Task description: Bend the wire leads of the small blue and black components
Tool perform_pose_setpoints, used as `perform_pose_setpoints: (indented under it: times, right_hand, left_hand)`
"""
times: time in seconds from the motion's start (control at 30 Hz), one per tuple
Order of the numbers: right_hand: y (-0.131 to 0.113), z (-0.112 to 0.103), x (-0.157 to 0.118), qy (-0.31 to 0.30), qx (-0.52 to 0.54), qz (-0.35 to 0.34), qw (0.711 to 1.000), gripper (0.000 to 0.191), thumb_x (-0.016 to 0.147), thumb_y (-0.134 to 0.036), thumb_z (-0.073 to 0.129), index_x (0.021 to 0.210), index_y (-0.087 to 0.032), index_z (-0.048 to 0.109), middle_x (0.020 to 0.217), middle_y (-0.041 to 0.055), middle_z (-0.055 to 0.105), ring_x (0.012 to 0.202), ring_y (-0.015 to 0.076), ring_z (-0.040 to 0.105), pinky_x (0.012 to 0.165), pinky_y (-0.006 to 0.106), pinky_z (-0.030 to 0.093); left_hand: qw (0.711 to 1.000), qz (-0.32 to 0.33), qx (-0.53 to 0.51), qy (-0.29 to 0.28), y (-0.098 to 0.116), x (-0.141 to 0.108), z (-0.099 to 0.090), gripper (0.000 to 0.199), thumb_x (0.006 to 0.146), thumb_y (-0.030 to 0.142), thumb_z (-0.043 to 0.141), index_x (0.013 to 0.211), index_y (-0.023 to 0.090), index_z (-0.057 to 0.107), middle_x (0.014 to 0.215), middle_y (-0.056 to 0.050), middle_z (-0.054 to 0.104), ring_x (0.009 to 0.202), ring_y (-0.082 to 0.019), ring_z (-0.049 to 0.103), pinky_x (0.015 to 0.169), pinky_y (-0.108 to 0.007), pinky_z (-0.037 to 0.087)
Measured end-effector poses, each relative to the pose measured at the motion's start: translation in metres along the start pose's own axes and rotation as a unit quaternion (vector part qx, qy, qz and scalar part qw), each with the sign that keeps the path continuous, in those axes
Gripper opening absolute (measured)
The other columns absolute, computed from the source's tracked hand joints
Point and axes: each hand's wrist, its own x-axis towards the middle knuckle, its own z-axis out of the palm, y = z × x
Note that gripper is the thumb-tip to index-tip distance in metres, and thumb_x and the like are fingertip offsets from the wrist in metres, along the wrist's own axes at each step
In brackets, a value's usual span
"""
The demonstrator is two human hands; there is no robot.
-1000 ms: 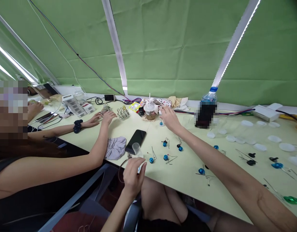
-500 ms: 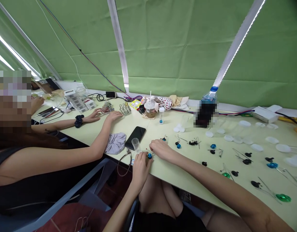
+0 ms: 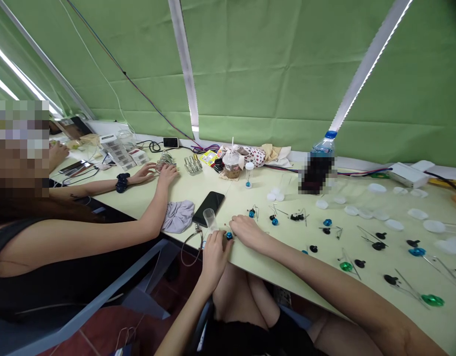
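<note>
Drawn closer together since the earlier frame, the left hand (image 3: pixel 216 259) and right hand (image 3: pixel 248 233) curl at the front edge of the desk (image 3: pixel 279 262), a blue bead (image 3: pixel 229 236) just between them; the fingers hide whether either grips it. Farther left, a co-worker's hands (image 3: pixel 167 174) lie near a grey cloth (image 3: pixel 178 216), a phone (image 3: pixel 209 208) and a clear tube (image 3: pixel 210 220). Rightward stand a capped vial (image 3: pixel 249 174), something blue at its bottom, and a bottle (image 3: pixel 322 148), its lower part blurred.
</note>
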Motion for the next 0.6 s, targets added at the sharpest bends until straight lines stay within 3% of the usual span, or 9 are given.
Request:
perform_pose_setpoints:
  times: [0.3,0.6]
  right_hand:
    - [0.007,0.006,0.001,0.022,0.039,0.008,0.999,0.018,0.089,-0.006,0.046,0.091,-0.012,0.063,0.096,0.0136,0.064,0.094,0.0234,0.06,0.076,0.029,0.042]
    - [0.032,-0.014,-0.012,0.115,0.139,0.038,0.983,0.011,0.094,-0.013,0.042,0.097,-0.017,0.053,0.089,0.005,0.063,0.077,0.0155,0.058,0.07,0.025,0.038]
  left_hand:
    - [0.997,0.015,0.079,0.006,0.0,0.0,0.005,0.012,0.092,0.023,0.048,0.1,0.017,0.056,0.092,-0.008,0.062,0.09,-0.023,0.06,0.079,-0.034,0.049]
    - [0.987,-0.004,0.159,0.003,-0.006,-0.001,0.007,0.022,0.094,0.027,0.046,0.107,0.014,0.058,0.09,-0.009,0.064,0.087,-0.023,0.063,0.073,-0.032,0.049]
